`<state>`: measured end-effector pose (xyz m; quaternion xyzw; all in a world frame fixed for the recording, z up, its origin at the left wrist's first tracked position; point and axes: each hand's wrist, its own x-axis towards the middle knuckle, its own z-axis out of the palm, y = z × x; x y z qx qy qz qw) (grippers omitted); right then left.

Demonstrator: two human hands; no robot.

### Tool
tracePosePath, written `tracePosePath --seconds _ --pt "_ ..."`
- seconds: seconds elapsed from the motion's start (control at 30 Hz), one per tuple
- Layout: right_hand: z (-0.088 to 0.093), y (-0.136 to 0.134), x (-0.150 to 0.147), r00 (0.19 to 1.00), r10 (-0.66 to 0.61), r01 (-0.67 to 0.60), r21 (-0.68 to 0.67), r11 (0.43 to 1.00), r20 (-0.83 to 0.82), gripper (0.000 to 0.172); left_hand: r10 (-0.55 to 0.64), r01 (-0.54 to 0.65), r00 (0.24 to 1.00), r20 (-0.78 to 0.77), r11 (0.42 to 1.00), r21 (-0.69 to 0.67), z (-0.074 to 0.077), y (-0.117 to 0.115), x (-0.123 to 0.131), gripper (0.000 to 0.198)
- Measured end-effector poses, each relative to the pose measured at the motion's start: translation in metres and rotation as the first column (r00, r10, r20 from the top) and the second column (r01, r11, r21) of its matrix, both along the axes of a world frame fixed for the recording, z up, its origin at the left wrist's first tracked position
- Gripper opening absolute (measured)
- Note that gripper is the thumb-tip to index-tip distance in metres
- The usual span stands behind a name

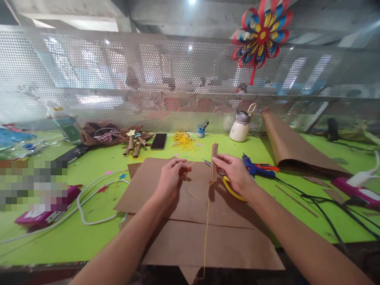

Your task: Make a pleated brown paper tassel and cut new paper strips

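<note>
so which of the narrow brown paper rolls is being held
The slim, upright brown paper roll in the right hand; the other brown paper rolls lie clustered beside the flat black phone.

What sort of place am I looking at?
Probably a craft workshop: brown paper sheets lie on a green table, what looks like a blue glue gun sits to the right, and a colourful flower ornament shows above.
</note>
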<state>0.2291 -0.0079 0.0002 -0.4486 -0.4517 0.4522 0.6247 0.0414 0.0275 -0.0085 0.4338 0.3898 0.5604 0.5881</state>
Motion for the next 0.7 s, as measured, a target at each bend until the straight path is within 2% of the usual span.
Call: tracePosePath --seconds 0.17,0.27,0.4,0.5,0.7 --pt "0.003 0.005 0.011 0.989 -0.143 0.145 0.044 0.988 -0.041 0.037 0.23 -0.235 0.968 0.104 0.971 0.034 0.008 0.019 -0.019 0.019" --pt "0.005 0.005 0.014 0.985 -0.166 0.168 0.04 0.985 -0.038 0.038 0.243 -0.254 0.96 0.139 0.965 0.063 0.014 0.021 -0.021 0.023" --pt "0.003 0.003 0.011 0.997 -0.077 0.077 0.025 0.997 -0.002 0.037 0.036 -0.032 0.999 -0.032 0.994 0.1 0.015 0.005 -0.008 0.028" --pt "-0.001 0.003 0.006 0.998 -0.043 0.042 0.03 0.999 0.044 0.033 -0.141 0.152 0.98 -0.137 0.986 0.072 0.011 -0.008 0.003 0.026" --pt "-0.002 -0.003 -0.003 0.996 -0.048 0.047 0.008 0.999 0.079 0.038 -0.431 0.431 0.902 -0.034 0.902 -0.014 0.003 -0.017 0.006 0.041"
